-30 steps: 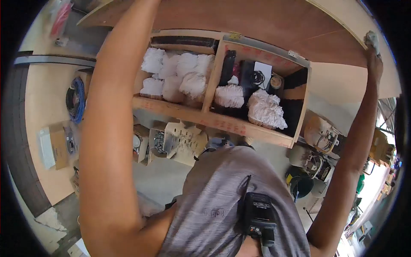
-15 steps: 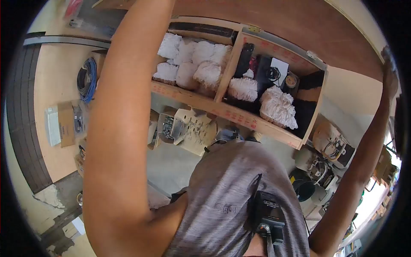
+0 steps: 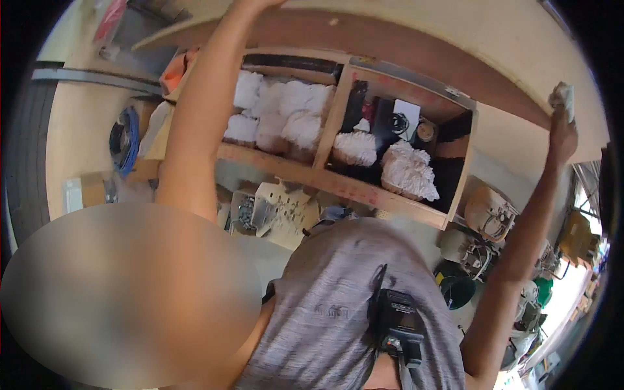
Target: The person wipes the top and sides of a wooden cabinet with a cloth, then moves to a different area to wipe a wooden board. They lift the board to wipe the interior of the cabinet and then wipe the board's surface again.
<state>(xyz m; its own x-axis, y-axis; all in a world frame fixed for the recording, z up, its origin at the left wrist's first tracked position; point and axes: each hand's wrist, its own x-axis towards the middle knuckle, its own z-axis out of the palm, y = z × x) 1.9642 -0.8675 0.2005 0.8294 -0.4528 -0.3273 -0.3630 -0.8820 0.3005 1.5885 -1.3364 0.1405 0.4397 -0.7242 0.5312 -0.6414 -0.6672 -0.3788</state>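
Observation:
A large wooden lid [image 3: 390,38] stands raised over an open two-part wooden box [image 3: 364,185]. My left arm reaches up across the box's left end, and only part of my left hand [image 3: 262,2] shows at the top edge, by the lid; its fingers are out of frame. At the far right my right hand [image 3: 564,133] is closed on a crumpled whitish cloth [image 3: 564,99], against the lid's right end. White bundles [image 3: 292,104] fill the left compartment. The right one holds more white bundles [image 3: 408,170], a white card [image 3: 407,117] with a black cable, and a round tin [image 3: 426,132].
A blue cable coil [image 3: 129,140] lies at the left, near an orange item [image 3: 174,73]. Below the box are a perforated metal piece [image 3: 286,211] and a tray of small parts [image 3: 243,211]. A beige machine [image 3: 486,211] and a dark bucket [image 3: 458,291] stand at the right.
The view has shifted, and more of the lid's upper face shows. My right hand appears farther left and lower, with the cloth now clearer. The left arm's wrist has come into view.

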